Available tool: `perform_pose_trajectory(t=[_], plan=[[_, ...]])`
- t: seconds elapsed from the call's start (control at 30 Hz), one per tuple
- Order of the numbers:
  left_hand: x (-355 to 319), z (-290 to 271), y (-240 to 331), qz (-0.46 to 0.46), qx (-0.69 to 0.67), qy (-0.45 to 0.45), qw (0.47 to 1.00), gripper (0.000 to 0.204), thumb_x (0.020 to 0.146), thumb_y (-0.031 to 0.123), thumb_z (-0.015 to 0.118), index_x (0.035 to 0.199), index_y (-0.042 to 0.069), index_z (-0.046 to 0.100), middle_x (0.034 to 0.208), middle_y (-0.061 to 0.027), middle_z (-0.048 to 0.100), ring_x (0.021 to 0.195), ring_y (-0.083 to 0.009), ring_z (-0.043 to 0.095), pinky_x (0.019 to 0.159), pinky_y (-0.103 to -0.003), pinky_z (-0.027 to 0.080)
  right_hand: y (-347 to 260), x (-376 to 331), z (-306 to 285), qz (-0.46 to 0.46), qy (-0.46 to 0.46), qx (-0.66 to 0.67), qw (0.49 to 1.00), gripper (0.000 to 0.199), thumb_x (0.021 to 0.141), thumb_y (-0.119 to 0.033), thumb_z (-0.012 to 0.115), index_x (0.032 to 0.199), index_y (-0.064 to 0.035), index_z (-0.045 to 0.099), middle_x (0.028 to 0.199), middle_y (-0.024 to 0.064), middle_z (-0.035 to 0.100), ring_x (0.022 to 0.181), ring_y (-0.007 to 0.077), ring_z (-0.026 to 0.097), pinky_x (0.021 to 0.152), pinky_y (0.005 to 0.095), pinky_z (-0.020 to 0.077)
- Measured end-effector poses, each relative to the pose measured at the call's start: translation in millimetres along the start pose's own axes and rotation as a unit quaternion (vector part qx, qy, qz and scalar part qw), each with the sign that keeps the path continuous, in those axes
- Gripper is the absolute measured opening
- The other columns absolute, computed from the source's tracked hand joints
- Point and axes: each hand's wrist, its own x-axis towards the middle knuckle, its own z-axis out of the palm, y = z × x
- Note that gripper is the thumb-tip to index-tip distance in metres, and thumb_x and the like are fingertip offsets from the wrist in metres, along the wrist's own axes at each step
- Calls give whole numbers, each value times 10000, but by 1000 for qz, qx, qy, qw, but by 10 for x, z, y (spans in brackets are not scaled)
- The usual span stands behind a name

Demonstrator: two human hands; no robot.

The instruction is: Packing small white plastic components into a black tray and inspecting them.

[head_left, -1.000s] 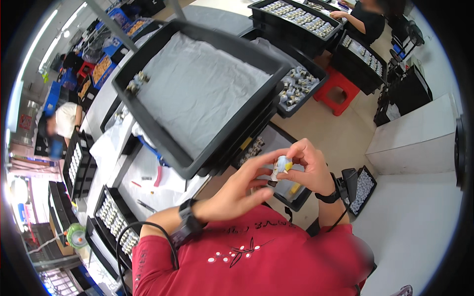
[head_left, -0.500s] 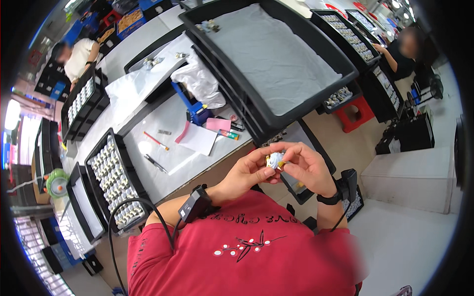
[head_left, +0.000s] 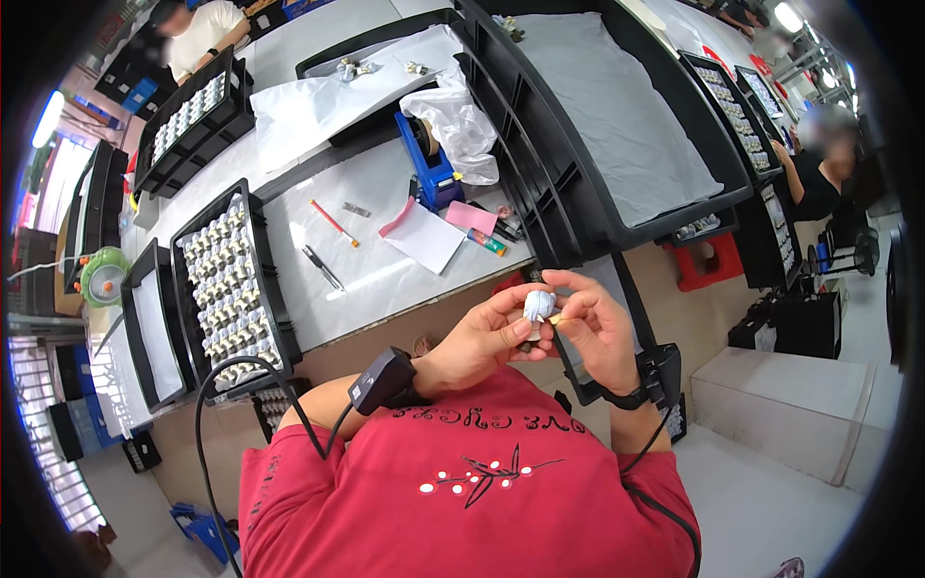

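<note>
In front of my chest, my left hand (head_left: 489, 335) is closed around a small figurine (head_left: 540, 304) with a rounded pale blue-white top and a lighter lower part. My right hand (head_left: 599, 329) pinches a small yellow piece (head_left: 556, 319) between thumb and finger, right up against the figurine's side. Whether that piece is joined to the figurine, I cannot tell. The fingers of my left hand cover much of the figurine's underside.
A black tray (head_left: 260, 226) of similar figurines stands at the table's left. Nearby lie a pen (head_left: 323, 269), a red pencil (head_left: 334, 223), white paper (head_left: 424, 241) and a blue tape dispenser (head_left: 431, 173). Stacked lined trays (head_left: 578, 164) rise ahead. Two people work farther off.
The figurine has turned in my fingers, so its rounded pale top now shows more. My right hand now pinches the yellow piece at its side. The whole view has shifted with my head.
</note>
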Motion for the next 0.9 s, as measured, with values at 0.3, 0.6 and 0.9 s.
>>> perform_pose_trajectory(t=[0.3, 0.6, 0.9], plan=[[-86, -33, 2, -12, -76, -7, 997, 343, 929, 178, 424, 1252, 71, 380, 1042, -68, 526, 970, -166, 553, 801, -256, 510, 35, -21, 42, 84, 9, 132, 988, 99, 885, -112, 521, 909, -22, 486, 1229, 122, 467, 679, 78, 558, 470, 166, 374], [-47, -25, -24, -22, -105, -5, 994, 338, 938, 167, 392, 1253, 48, 365, 1039, -110, 536, 968, -198, 570, 796, -266, 518, 61, -30, -7, 98, 21, 106, 989, 92, 878, -107, 535, 918, -34, 495, 1197, 116, 488, 798, 87, 549, 606, 187, 430], [43, -23, -71, -31, -136, -28, 990, 385, 948, 159, 354, 1317, 75, 279, 1069, -157, 541, 976, -234, 573, 826, -298, 506, 47, -55, -116, 55, 87, 104, 989, 109, 861, -98, 563, 921, -38, 494, 978, 68, 544, 904, 104, 503, 827, 248, 395]])
